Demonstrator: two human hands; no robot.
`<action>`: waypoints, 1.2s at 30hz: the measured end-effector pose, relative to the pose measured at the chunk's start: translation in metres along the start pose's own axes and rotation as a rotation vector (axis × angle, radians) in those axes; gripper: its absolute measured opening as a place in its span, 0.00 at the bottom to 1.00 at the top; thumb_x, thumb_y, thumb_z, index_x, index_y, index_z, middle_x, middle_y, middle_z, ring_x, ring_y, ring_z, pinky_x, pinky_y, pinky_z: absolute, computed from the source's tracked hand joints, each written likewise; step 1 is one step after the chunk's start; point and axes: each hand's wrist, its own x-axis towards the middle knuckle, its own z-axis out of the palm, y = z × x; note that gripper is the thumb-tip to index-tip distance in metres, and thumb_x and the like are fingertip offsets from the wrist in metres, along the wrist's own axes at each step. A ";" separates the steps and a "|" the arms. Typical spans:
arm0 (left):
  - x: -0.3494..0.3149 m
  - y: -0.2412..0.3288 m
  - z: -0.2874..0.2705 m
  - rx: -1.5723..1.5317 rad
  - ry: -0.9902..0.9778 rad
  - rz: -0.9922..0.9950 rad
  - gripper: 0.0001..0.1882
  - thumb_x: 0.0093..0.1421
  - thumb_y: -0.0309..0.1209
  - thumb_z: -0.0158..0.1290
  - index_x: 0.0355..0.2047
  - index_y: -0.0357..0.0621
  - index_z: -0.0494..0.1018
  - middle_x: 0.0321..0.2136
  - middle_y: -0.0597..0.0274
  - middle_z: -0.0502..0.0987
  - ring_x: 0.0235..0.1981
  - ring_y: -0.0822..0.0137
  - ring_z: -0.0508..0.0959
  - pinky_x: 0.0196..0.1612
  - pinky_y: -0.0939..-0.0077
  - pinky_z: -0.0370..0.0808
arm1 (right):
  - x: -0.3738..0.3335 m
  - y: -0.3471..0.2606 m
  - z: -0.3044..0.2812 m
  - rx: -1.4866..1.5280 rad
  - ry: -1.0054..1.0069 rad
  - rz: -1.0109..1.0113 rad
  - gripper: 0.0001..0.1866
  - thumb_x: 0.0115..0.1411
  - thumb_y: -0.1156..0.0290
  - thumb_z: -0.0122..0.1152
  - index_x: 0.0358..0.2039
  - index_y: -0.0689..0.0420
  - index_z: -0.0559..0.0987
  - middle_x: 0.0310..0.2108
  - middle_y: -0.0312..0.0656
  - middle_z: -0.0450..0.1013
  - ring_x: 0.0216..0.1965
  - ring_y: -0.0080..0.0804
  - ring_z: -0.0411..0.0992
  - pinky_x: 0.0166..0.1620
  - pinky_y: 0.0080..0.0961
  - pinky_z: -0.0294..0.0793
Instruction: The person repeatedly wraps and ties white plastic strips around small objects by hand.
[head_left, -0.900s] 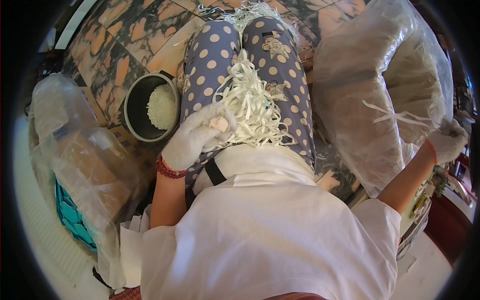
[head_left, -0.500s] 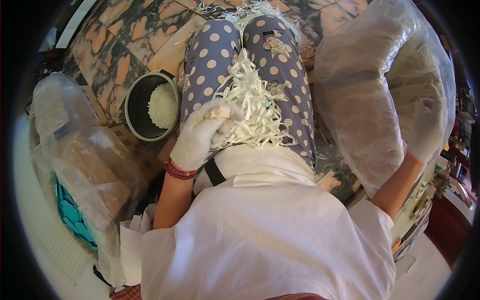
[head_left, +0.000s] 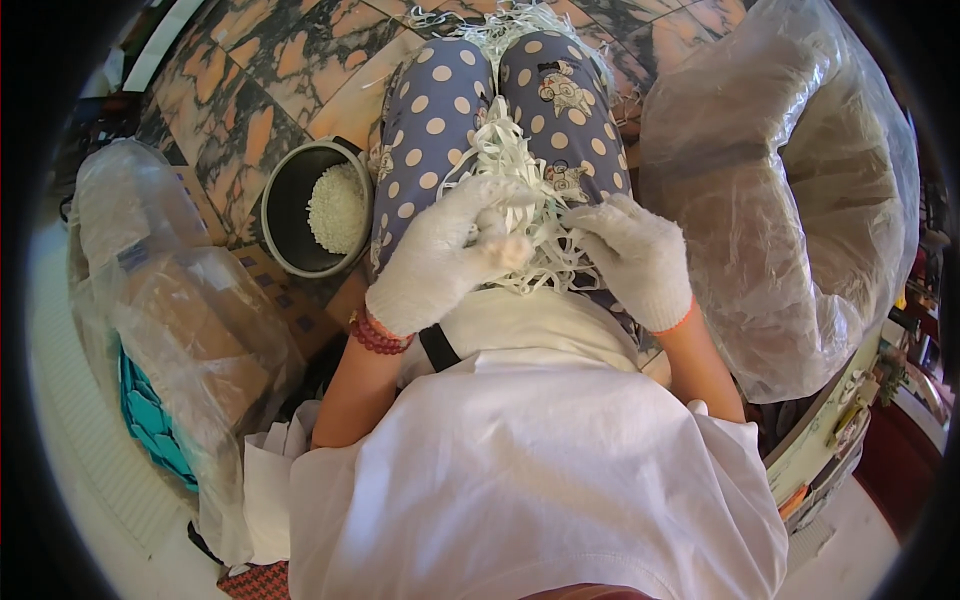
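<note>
Spreading around the seated person's legs, marbled floor tiles show black and pinkish orange. A big translucent plastic bag gapes at the right, and a smaller brown package lies under clear plastic at the left. Grey-blue trousers with pale dots cover the thighs, just right of a dark pail holding white pellets. Between the thighs, on the lap, sits a tangled heap of white strips. At its left side, the gloved left hand curls; whether it clamps any strip, I cannot tell. Opposite, the gloved right hand bends its fingers toward the strips, its grip likewise unclear. A red bracelet circles the left wrist.
</note>
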 end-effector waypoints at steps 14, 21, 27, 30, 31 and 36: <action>0.016 0.007 0.016 0.479 -0.281 0.362 0.06 0.61 0.24 0.62 0.38 0.39 0.78 0.33 0.56 0.74 0.33 0.55 0.78 0.37 0.65 0.75 | 0.009 -0.011 -0.053 0.933 -0.229 0.389 0.04 0.60 0.73 0.68 0.32 0.61 0.83 0.37 0.38 0.78 0.38 0.25 0.73 0.43 0.25 0.71; 0.019 -0.003 0.012 0.107 -0.226 0.197 0.08 0.62 0.23 0.61 0.42 0.38 0.78 0.39 0.59 0.75 0.39 0.63 0.76 0.45 0.66 0.74 | 0.007 -0.012 -0.025 0.986 -0.121 0.402 0.18 0.66 0.60 0.64 0.27 0.61 0.78 0.57 0.50 0.76 0.50 0.35 0.73 0.59 0.33 0.67; 0.021 -0.001 0.008 0.110 -0.327 0.126 0.09 0.69 0.27 0.55 0.48 0.40 0.77 0.40 0.64 0.75 0.40 0.70 0.74 0.50 0.74 0.72 | 0.011 -0.012 -0.036 1.095 -0.085 0.447 0.12 0.66 0.65 0.61 0.33 0.63 0.80 0.51 0.46 0.79 0.46 0.29 0.73 0.53 0.29 0.71; 0.014 -0.001 0.018 0.035 -0.349 -0.056 0.11 0.72 0.30 0.52 0.49 0.40 0.77 0.39 0.65 0.76 0.40 0.72 0.73 0.49 0.77 0.71 | 0.011 -0.018 -0.027 1.246 -0.070 0.499 0.12 0.67 0.65 0.59 0.36 0.62 0.81 0.46 0.43 0.79 0.42 0.27 0.73 0.51 0.28 0.72; 0.012 -0.001 0.020 0.015 -0.341 -0.057 0.11 0.73 0.31 0.51 0.50 0.40 0.77 0.38 0.66 0.76 0.40 0.72 0.73 0.48 0.78 0.71 | 0.011 -0.020 -0.024 1.294 -0.032 0.484 0.13 0.68 0.63 0.59 0.36 0.61 0.81 0.43 0.42 0.79 0.42 0.27 0.73 0.50 0.27 0.72; 0.005 -0.001 0.024 -0.111 -0.403 -0.049 0.09 0.72 0.28 0.48 0.46 0.40 0.76 0.34 0.67 0.73 0.39 0.74 0.71 0.46 0.78 0.70 | 0.023 -0.021 -0.027 1.862 0.082 0.459 0.15 0.76 0.59 0.49 0.43 0.57 0.76 0.26 0.33 0.67 0.29 0.27 0.69 0.38 0.28 0.71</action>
